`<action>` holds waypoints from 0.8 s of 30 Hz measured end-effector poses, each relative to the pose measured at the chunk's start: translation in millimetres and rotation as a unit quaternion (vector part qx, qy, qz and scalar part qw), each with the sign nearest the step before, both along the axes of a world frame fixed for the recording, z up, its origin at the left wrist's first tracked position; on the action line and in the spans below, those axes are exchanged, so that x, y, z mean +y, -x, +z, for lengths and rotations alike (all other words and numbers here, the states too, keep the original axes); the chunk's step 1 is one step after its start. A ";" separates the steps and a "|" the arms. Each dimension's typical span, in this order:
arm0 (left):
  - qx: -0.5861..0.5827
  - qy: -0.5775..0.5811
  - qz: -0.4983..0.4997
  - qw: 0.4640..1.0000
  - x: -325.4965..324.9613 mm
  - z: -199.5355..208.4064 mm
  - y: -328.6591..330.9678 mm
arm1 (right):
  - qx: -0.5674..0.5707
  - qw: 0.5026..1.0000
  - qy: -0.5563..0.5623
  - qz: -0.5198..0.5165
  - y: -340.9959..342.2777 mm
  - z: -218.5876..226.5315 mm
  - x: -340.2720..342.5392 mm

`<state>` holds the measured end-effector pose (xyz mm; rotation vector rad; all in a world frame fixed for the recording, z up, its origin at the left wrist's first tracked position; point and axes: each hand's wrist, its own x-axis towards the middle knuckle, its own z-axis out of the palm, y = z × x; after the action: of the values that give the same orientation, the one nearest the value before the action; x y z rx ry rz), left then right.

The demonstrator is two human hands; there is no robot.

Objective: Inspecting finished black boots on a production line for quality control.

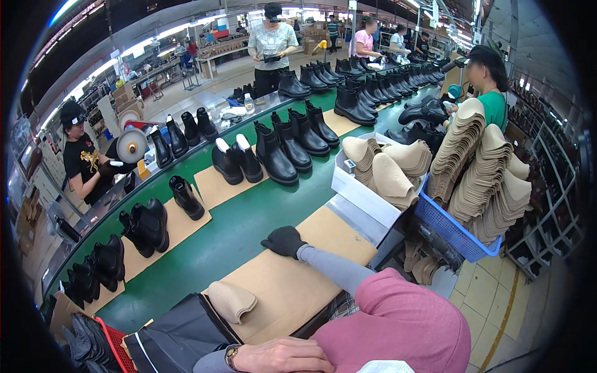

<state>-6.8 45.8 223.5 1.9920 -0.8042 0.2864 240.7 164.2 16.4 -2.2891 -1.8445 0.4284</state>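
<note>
My right hand [283,241], in a black glove, rests at the far edge of a tan cardboard sheet [292,273] beside the green conveyor belt. Its fingers are curled; anything inside them is hidden. Bare and wearing a wristwatch, my left hand [280,355] lies flat across the front of my body, fingers stretched out. Between my hands, toward the left, a curved beige liner piece [231,301] sits on the cardboard. Next to it is black sheet material [180,329]. Black ankle boots [273,152] stand in a row beyond my right hand, some with white paper inside.
A white box [364,198] and a blue basket [454,227] of stacked beige pieces stand at the right. A red basket [115,345] is at lower left. The green belt [249,211] carries more boots on cardboard. Co-workers stand at left [87,155], far side [272,46] and right [494,93].
</note>
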 end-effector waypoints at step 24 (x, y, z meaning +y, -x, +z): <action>-0.032 0.086 -0.003 0.996 9.1 10.7 2.9 | 0.006 1.000 -0.018 -0.009 0.5 1.5 -2.5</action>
<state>-9.8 54.9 234.2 1.8274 -0.7984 0.4030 240.3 161.7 17.9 -2.2725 -1.8090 0.4019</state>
